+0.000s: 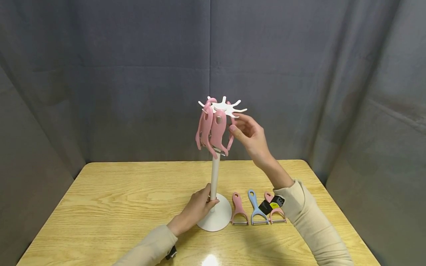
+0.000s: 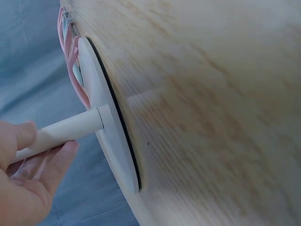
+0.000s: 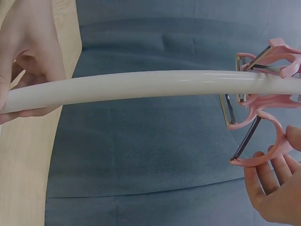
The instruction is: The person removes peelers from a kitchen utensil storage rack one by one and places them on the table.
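A white stand holds up a ring of hooks [image 1: 229, 108], from which several pink peelers [image 1: 218, 129] hang with their blades downward. Low on its pole [image 1: 215, 173], just above the round base [image 1: 209, 224], my left hand [image 1: 195, 208] grips it, thumb and fingers wrapped around in the left wrist view. Up at the hooks' right side, my right hand [image 1: 252, 137] pinches a pink peeler [image 3: 281, 139] between thumb and fingers. That peeler's handle top is at a hook, partly hidden by my fingers and the hook.
Right of the base, a pink peeler [image 1: 237, 203], a blue peeler [image 1: 253, 201] and another pink peeler [image 1: 277, 213] lie on the wooden table [image 1: 116, 207]. My right wrist strap overlaps the last one. Grey curtains [image 1: 133, 81] surround the table's back and sides.
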`<state>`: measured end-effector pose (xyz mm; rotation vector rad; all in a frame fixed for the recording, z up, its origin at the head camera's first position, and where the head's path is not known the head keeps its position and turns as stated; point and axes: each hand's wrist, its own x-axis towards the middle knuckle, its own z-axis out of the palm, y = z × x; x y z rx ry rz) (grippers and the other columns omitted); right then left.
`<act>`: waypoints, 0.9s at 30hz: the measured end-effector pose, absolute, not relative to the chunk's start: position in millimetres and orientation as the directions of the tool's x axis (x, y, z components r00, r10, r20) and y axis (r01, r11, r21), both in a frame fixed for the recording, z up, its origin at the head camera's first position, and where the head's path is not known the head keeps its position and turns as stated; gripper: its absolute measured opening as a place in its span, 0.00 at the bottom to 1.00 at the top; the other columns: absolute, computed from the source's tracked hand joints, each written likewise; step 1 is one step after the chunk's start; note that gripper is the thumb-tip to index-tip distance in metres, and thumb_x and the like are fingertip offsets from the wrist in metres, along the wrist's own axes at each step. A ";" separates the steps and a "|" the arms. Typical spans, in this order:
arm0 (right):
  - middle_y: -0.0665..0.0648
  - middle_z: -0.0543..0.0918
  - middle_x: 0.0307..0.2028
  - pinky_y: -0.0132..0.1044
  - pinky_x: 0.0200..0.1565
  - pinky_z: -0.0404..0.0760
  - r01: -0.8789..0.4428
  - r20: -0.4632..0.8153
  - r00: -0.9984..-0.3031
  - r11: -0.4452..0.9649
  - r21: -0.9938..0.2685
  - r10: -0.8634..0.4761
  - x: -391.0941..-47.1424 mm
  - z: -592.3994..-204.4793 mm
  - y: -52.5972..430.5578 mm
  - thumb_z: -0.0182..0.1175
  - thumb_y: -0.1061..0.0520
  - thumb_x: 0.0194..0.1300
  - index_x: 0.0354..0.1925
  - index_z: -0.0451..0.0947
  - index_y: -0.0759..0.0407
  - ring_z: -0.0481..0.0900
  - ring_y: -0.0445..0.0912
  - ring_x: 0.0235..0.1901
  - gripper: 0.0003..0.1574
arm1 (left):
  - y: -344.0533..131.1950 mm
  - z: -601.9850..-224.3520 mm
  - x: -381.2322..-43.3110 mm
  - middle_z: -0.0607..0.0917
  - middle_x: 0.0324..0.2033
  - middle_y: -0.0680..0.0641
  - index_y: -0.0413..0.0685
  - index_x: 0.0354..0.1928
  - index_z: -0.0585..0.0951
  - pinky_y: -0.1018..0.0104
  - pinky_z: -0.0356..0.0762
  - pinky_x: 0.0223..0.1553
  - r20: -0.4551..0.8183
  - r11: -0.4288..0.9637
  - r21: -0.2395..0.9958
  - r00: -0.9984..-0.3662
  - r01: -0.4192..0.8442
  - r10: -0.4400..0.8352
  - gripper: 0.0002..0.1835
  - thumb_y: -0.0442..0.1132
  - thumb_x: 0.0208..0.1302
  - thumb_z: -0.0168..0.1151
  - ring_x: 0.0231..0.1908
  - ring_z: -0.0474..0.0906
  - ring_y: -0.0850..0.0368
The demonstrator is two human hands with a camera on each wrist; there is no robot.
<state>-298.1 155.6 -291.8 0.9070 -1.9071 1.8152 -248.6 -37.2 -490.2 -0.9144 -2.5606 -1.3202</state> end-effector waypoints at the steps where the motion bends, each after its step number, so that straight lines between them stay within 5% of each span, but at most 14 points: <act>1: 0.50 0.82 0.39 0.36 0.47 0.77 -0.658 0.647 -0.734 -0.019 -0.753 -0.205 -297.8 -292.3 156.2 0.57 0.71 0.69 0.61 0.71 0.69 0.80 0.43 0.40 0.23 | -37.1 -490.2 -248.4 0.82 0.38 0.43 0.42 0.47 0.69 0.71 0.82 0.36 0.362 0.437 0.704 -0.811 0.561 0.459 0.10 0.35 0.71 0.60 0.42 0.84 0.47; 27: 0.52 0.82 0.39 0.35 0.46 0.77 -0.635 0.622 -0.759 0.008 -0.772 -0.190 -295.7 -308.5 163.8 0.59 0.70 0.68 0.59 0.72 0.70 0.79 0.45 0.40 0.22 | -38.5 -492.1 -248.6 0.82 0.39 0.42 0.41 0.48 0.69 0.69 0.82 0.37 0.372 0.417 0.709 -0.804 0.568 0.463 0.11 0.33 0.70 0.60 0.43 0.84 0.46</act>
